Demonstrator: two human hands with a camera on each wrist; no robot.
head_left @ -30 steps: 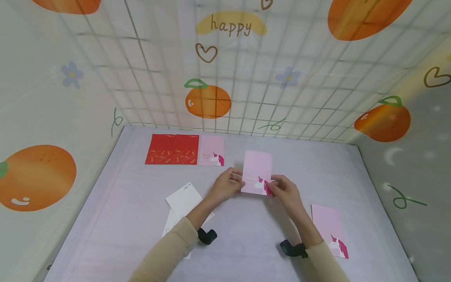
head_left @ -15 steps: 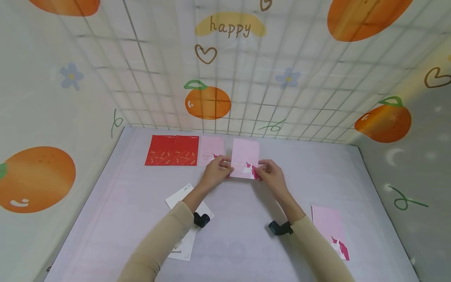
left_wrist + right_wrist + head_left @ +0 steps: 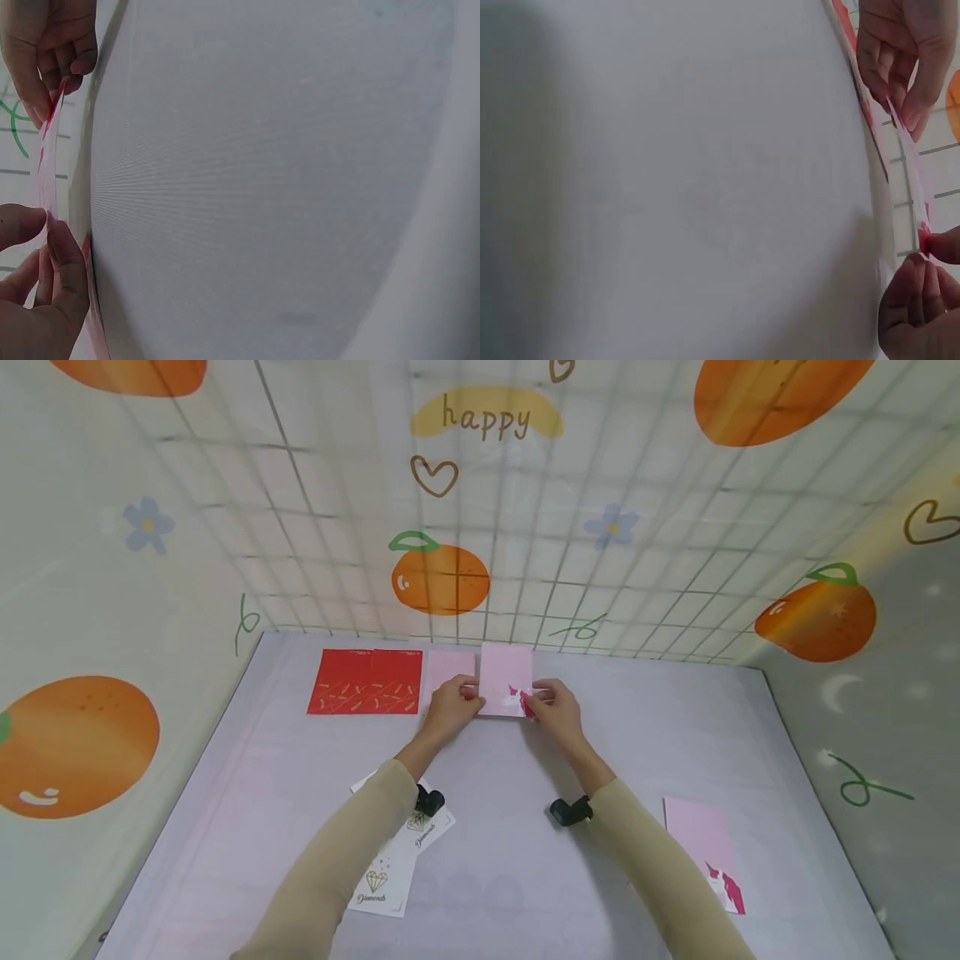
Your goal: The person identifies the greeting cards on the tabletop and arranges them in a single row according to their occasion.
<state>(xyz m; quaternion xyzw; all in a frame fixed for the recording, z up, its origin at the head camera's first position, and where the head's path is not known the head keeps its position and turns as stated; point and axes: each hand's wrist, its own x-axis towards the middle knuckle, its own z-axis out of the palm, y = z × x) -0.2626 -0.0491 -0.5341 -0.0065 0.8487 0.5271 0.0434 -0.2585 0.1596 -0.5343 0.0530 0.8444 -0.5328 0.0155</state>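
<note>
Both hands pinch a pink unicorn card [image 3: 505, 672] by its lower side edges, above the far part of the table. The left hand [image 3: 450, 706] has thumb and fingertips on the card's left edge; the right hand [image 3: 557, 710] grips the right edge near the unicorn's mane. In the left wrist view the same card [image 3: 46, 165] appears nearly edge-on, raised off the tabletop. Just left of it lies another pink card [image 3: 448, 667], its lower part hidden by the left hand. Two red cards [image 3: 366, 683] lie side by side farther left.
White cards with a diamond drawing [image 3: 384, 881] overlap on the table [image 3: 510, 852], partly beneath the left sleeve. At the right lies a pink unicorn card or stack [image 3: 699, 839]. A patterned curtain over a wire grid [image 3: 525, 527] stands behind the table's far edge.
Both hands have carried the pink card away from the person and to the left, alongside the pink card at the back. The left forearm now uncovers more of the white cards.
</note>
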